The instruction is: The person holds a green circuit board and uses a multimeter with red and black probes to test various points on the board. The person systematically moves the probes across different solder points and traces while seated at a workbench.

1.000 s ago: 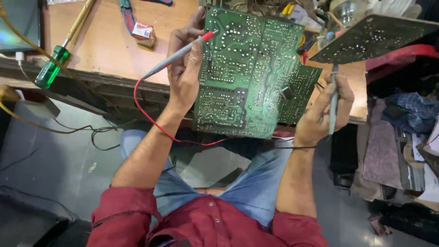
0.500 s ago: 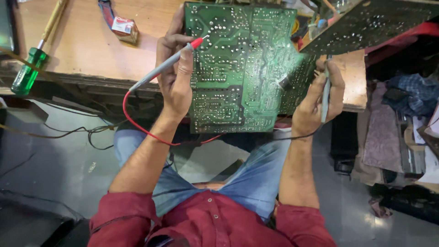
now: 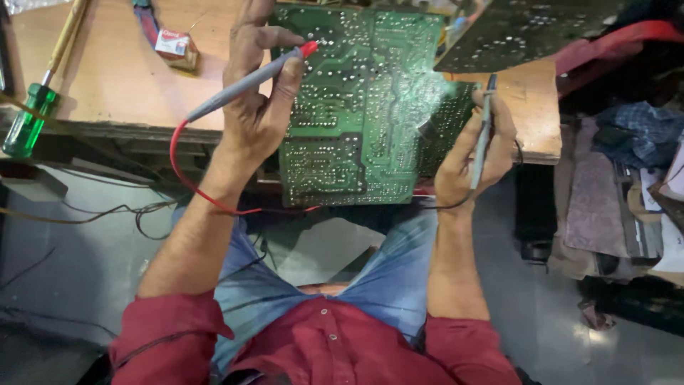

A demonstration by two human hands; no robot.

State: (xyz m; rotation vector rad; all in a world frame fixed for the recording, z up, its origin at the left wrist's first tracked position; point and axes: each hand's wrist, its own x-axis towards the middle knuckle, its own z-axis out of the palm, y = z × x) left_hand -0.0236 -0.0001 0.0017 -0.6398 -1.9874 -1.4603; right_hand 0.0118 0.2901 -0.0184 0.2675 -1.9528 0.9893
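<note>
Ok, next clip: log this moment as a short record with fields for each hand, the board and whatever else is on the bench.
left hand: holds red-tipped probe, tip at the board's top edge
right hand: holds dark probe beside the board's right edge
circuit board: green, solder side up, overhanging the wooden bench
red lead: trails below the left wrist
also on bench: green-handled screwdriver, small box

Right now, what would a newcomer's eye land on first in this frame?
The big green circuit board on the wooden bench, solder side up, overhanging the near edge at centre. The left hand holds a grey probe with a red tip against the board's upper left, its red lead looping below; the right hand holds a second probe at the board's right edge. A green-handled screwdriver lies far left.
</note>
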